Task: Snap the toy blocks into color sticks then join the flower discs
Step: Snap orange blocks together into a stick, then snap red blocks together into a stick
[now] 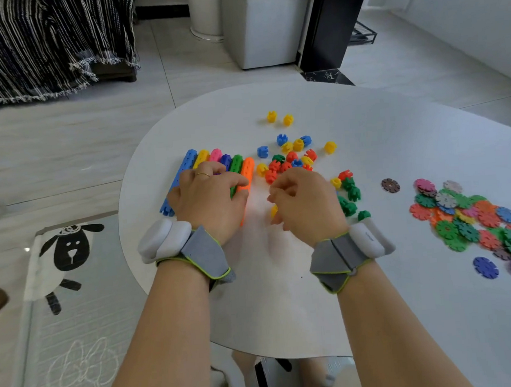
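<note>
I see six color sticks lying side by side on the tabletop (285, 297), left of centre. Their long axes run near to far, and the far ends lean slightly right. From left to right they are the blue stick (180, 176), yellow stick (202, 157), pink stick (215, 154), purple stick (225, 160), green stick (236, 163) and orange stick (247, 171). The blue stick's near end sits close to the tabletop's left edge.

Just right of the row is a pile of loose blocks (288, 160) in red, yellow, blue and green. A cluster of green blocks (349, 197) lies nearer and further right, and two yellow blocks (279, 118) sit apart on the far side. The flower discs (474, 220) are heaped well away near the right edge. One brown disc (390, 185) lies alone between the heap and the blocks, and a blue disc (485, 267) lies on the near side. The near middle of the tabletop, around my wrists, is open surface.

My left hand (209, 201) lies over the near half of the row with its fingers curled across the sticks. Its forefinger and thumb close on the orange stick. My right hand (305, 203) is just beside it, slightly blurred, with its fingers curled inward. A small yellow block (274, 210) shows at its thumb side, but I cannot tell whether the hand grips it.
</note>
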Motion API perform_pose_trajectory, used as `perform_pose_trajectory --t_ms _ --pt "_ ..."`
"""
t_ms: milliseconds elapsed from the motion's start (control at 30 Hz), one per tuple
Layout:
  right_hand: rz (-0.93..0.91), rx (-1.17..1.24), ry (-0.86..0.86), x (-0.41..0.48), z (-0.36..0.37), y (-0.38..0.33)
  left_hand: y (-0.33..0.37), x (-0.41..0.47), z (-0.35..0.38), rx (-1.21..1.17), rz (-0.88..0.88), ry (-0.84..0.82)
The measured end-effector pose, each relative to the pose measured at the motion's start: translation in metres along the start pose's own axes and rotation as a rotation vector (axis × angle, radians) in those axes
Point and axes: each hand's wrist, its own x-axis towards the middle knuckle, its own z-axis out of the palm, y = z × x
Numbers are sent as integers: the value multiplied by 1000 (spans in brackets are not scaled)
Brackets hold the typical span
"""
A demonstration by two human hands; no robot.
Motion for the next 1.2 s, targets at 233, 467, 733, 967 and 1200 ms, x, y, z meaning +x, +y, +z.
perform_pose_trajectory --t_ms 233,467,733,967,1200 --pt "22 -118 100 6 -14 16 1 -1 7 98 10 -15" --pt "58 -82 195 12 -26 25 21 -1 11 34 117 -3" --pt "79 -166 214 17 -39 39 42 -7 24 93 221 -115" --pt "51 -147 221 14 -48 45 57 -1 39 -3 221 -81" --pt "-21 -198 189 22 -42 42 45 5 28 9 85 87"
